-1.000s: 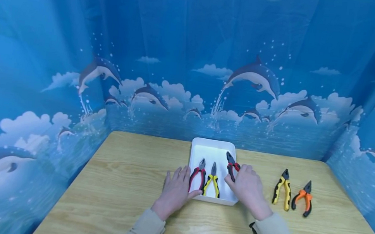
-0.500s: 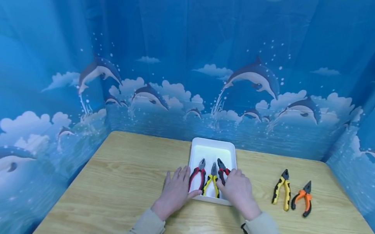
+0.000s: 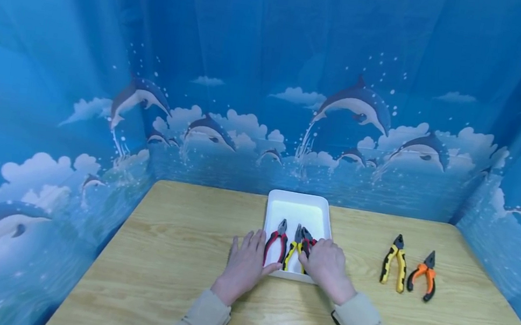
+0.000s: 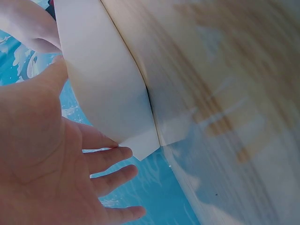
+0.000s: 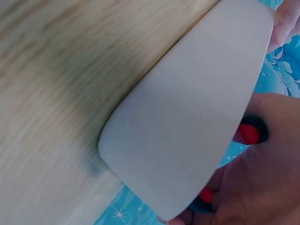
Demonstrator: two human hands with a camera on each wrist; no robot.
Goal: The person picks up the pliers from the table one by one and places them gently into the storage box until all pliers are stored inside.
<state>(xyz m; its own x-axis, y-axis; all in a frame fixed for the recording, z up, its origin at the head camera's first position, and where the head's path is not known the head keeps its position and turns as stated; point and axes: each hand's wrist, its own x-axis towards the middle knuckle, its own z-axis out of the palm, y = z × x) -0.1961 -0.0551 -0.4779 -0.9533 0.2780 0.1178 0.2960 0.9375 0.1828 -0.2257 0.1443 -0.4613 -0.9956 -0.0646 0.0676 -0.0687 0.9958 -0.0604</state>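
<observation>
My left hand (image 3: 244, 262) lies along the left side of the white tray (image 3: 298, 209), fingers extended and thumb over its front rim. In the left wrist view, its fingertips meet the tray wall (image 4: 105, 75). Inside the tray, red-and-black pliers (image 3: 279, 235) lie at the left, with yellow-and-black long-nose pliers (image 3: 298, 236) beside them. My right hand (image 3: 326, 265) grips a second pair of red-and-black pliers (image 3: 307, 234) at the tray's right front, its head close against the yellow pair. Their handle ends (image 5: 249, 133) show beneath the palm in the right wrist view.
To the right on the wooden table (image 3: 173, 238) lie yellow-and-black pliers (image 3: 396, 255) and orange-and-black pliers (image 3: 424, 272). A blue dolphin-print curtain (image 3: 251, 74) rises behind the table's far edge and along both sides.
My right hand has moved left and toward me with the red-and-black pliers, from the tray's right side to beside the yellow pair. The left hand has stayed put.
</observation>
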